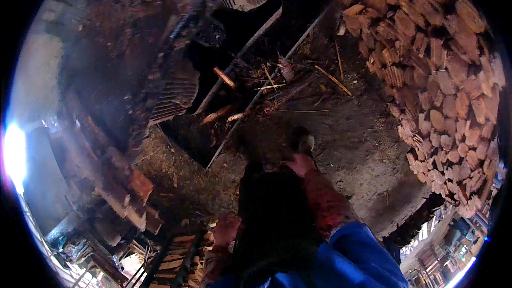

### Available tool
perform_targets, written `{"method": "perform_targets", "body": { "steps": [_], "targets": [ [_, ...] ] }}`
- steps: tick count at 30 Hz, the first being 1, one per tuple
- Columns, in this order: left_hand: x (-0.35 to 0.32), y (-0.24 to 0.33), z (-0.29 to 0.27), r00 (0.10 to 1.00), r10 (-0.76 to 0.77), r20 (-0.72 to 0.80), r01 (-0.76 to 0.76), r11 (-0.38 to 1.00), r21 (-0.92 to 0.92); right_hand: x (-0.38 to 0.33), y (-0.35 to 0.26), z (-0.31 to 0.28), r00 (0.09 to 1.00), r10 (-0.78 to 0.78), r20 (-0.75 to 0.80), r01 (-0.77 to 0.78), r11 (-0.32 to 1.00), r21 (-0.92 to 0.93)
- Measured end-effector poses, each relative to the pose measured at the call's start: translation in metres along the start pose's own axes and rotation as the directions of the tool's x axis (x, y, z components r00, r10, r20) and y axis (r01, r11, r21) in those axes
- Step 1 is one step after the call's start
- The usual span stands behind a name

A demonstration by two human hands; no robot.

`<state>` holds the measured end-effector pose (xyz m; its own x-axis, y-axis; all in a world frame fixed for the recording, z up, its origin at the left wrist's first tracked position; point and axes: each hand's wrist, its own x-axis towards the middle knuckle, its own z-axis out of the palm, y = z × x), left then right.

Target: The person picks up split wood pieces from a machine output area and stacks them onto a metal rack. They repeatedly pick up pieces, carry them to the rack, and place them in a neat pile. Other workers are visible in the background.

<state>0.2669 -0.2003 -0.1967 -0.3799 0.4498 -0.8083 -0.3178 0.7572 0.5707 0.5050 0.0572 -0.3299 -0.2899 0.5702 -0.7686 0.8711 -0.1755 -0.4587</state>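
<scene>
My left hand (226, 229) hangs low beside my dark-clothed legs (274, 202). Its fingers look loosely apart, and I see nothing in them. A stack of split wood pieces (178, 256) is nearest to it. Further forward, my right hand (302, 165) rests at or just over the right side of the dark clothing. Shadow and blur hide its fingers, so whether it grips anything cannot be made out. Ahead lies a black, metal-edged opening (184, 138) with short wood pieces (224, 78) and thin sticks (333, 80) lying on and around it.
A tall stack of reddish-brown wood chunks (442, 90) fills the right side. Ribbed metal pieces (176, 93) border the dark opening. Planks (125, 202) lean at the left, near a bright gap of daylight (14, 157). Bare dirt floor (362, 144) stretches between the opening and the stack.
</scene>
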Motion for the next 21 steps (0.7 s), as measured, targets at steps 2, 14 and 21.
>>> {"method": "perform_targets", "body": {
  "steps": [2, 14, 21],
  "targets": [
    [0.013, -0.021, 0.013, 0.999, -0.032, -0.008, 0.031, 0.999, -0.027, 0.029, 0.041, 0.011, 0.998, -0.06, -0.029, 0.06, 0.998, -0.003],
    [0.123, 0.005, 0.105, 0.979, 0.15, -0.134, 0.027, 0.56, 0.828, 0.231, 0.181, 0.102, 0.938, -0.195, -0.288, 0.136, 0.968, -0.209],
    [0.176, 0.007, 0.123, 0.945, 0.26, -0.2, 0.05, 0.489, 0.871, 0.459, 0.219, 0.187, 0.52, -0.105, -0.848, 0.771, -0.369, 0.519]
  ]
}}
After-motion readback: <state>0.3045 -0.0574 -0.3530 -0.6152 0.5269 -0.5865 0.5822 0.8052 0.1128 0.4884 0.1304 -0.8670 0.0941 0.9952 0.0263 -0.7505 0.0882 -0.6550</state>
